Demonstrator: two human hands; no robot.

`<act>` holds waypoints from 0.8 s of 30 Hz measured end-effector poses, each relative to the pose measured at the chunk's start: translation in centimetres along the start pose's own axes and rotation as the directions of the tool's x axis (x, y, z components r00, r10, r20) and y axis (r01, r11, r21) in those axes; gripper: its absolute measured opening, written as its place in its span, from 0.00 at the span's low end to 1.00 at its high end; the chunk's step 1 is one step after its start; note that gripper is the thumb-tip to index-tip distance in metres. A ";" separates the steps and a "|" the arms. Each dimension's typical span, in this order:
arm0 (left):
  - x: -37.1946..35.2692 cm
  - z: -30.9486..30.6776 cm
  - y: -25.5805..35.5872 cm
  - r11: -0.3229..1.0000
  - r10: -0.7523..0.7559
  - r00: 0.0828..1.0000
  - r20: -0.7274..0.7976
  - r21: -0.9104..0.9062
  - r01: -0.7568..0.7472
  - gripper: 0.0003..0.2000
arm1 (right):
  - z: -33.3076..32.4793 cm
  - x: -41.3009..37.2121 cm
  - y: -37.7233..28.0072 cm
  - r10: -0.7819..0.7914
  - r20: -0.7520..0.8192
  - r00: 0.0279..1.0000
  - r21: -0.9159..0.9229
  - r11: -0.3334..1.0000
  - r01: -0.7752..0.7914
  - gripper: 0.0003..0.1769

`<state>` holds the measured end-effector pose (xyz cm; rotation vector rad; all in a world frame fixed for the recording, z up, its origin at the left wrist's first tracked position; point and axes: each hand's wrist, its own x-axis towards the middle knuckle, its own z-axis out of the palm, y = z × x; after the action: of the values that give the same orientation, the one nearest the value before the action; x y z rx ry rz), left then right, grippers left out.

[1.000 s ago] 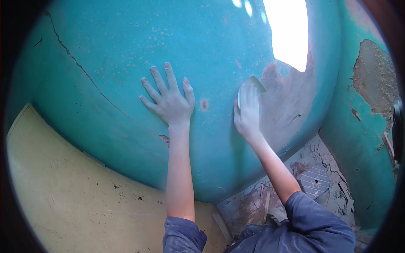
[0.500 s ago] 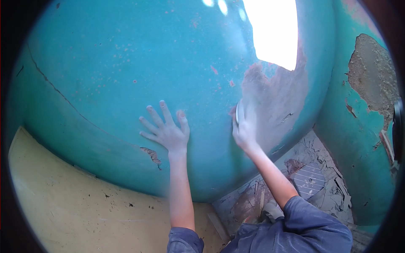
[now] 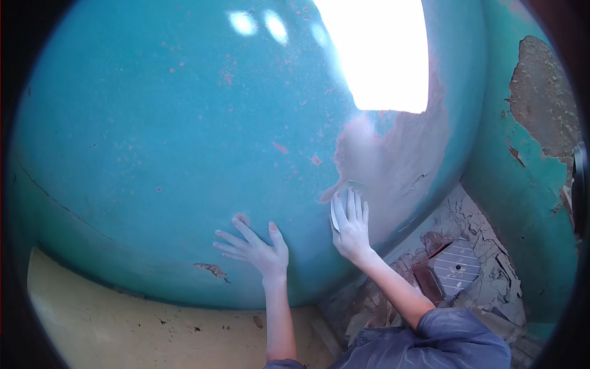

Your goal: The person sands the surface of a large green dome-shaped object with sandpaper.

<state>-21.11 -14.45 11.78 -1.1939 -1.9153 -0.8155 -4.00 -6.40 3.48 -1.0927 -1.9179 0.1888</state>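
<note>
A large curved turquoise panel (image 3: 184,154) fills most of the view, its paint speckled with small pinkish chips. On its right part is a dull grey-pink patch (image 3: 402,150) where the paint is worn away. My right hand (image 3: 353,230), dusted white, presses a thin pale sheet, seemingly folded sandpaper (image 3: 334,216), flat against the patch's lower left edge. Most of the sheet is hidden under the fingers. Lower left of it, my left hand (image 3: 265,252) lies on the turquoise paint with fingers spread, holding nothing. A torn chip (image 3: 212,270) in the paint is just left of that wrist.
A beige surface (image 3: 160,338) runs below the panel at lower left. Cracked debris and a striped tile-like piece (image 3: 456,267) lie at lower right. Another turquoise wall (image 3: 522,234), with a large bare rough patch (image 3: 544,101), rises on the right. Bright light reflects at the top.
The camera view has tilted, so the panel's marks sit lower. Both hands appear lower in view; my right hand is nearer the patch's lower left edge, its fingers still on the sheet.
</note>
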 end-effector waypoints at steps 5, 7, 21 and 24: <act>2.7 -1.1 1.2 0.998 0.061 0.997 0.056 0.010 -0.062 0.39 | -2.6 5.7 -0.3 0.075 -0.175 0.982 0.125 0.991 -0.054 0.36; 3.8 -0.9 1.7 0.995 0.100 0.994 0.053 0.006 -0.100 0.38 | -2.4 5.9 -0.5 0.090 -0.237 0.967 0.149 0.987 -0.056 0.35; 2.2 -0.8 1.4 0.963 0.266 0.944 0.197 -0.104 -0.250 0.34 | 0.0 1.7 -3.3 0.204 -0.191 0.960 0.111 0.976 -0.186 0.34; 1.8 -0.8 1.6 0.957 0.280 0.933 0.225 -0.139 -0.254 0.32 | -1.2 3.0 -3.5 0.236 -0.165 0.958 0.059 0.972 -0.229 0.32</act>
<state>-20.01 -13.72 13.91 -1.6450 -1.8582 -0.6562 -5.87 -6.55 7.85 -1.2662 -1.6255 0.2538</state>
